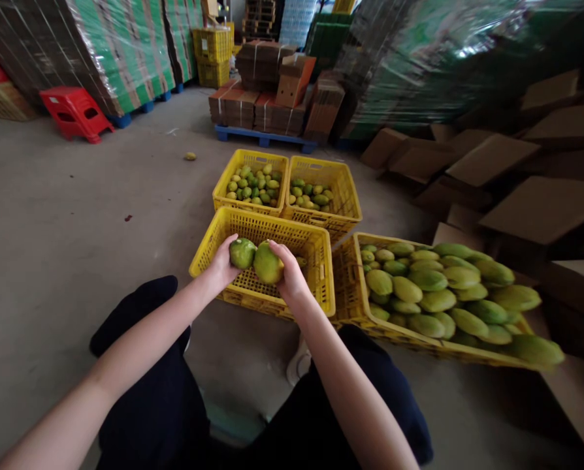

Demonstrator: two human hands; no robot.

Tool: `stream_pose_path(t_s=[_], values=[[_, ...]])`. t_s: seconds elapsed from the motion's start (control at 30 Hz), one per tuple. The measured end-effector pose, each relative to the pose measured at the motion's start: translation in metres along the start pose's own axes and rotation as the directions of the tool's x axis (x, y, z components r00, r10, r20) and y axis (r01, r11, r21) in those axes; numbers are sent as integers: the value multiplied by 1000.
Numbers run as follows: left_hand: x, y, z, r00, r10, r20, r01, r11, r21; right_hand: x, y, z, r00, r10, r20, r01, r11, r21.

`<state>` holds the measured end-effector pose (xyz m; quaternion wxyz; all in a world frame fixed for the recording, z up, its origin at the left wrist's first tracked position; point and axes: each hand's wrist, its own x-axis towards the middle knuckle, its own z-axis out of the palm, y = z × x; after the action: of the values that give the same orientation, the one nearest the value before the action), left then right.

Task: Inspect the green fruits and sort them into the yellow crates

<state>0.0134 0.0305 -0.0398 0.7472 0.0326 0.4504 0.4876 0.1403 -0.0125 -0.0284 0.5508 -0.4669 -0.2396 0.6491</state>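
My left hand (225, 262) is closed around a dark green papaya (243, 253), seen nearly end-on. In my right hand (288, 269) is a larger yellow-green papaya (268, 263). The two fruits are side by side, almost touching, above a yellow slatted crate (208, 245) in front of me. Little fruit shows inside that crate, only a bit near its right side behind my right hand; my hands hide part of its floor. To the right, a fuller yellow crate (345, 281) is heaped with long green and yellow papayas (429, 281).
Behind the near crate stand two yellow crates (288, 189), each partly filled with smaller green-yellow fruit. One fruit (190, 156) lies on the floor. Open cardboard boxes (492, 160) crowd the right. A red stool (74, 111) and a blue pallet of flat cartons (262, 137) stand farther back.
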Motion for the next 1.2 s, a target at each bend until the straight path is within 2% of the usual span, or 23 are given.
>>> stream_pose_path(t_s=[0.1, 0.17, 0.33, 0.47, 0.57, 0.67, 0.77, 0.97, 1.1, 1.2], values=[[6, -1, -5, 996, -21, -91, 22, 1000, 9, 3, 5, 2, 999, 2, -35, -1, 1000, 14], [5, -2, -5, 991, -28, -128, 30, 999, 13, 7, 9, 3, 995, 53, -88, -45, 995, 90], [-2, -2, -2, 998, -13, -58, 15, 999, 35, 17, 13, 0, 951, 279, -132, -226, 921, 319], [-3, 0, 1, 996, -74, -58, 78, 995, 57, 20, 12, -4, 922, 326, -209, -239, 903, 357], [-2, 3, 0, 993, -112, -22, 113, 993, 43, 20, 8, -4, 911, 349, -218, -260, 899, 351], [-3, 5, -2, 992, -106, 71, 104, 994, 35, 20, 4, -3, 907, 359, -218, -264, 891, 368], [-7, 8, -2, 990, -100, 103, 98, 995, 18, 20, -1, -5, 903, 362, -231, -253, 883, 394], [-17, 14, 5, 985, -119, 121, 110, 990, 84, 17, -7, -13, 940, 257, -226, -170, 924, 341], [-16, 13, 5, 982, -167, 92, 166, 986, 17, 17, -4, -13, 938, 273, -213, -198, 927, 319], [-10, 10, 3, 989, -144, 47, 143, 990, 11, 20, 2, -12, 936, 279, -215, -200, 924, 327]])
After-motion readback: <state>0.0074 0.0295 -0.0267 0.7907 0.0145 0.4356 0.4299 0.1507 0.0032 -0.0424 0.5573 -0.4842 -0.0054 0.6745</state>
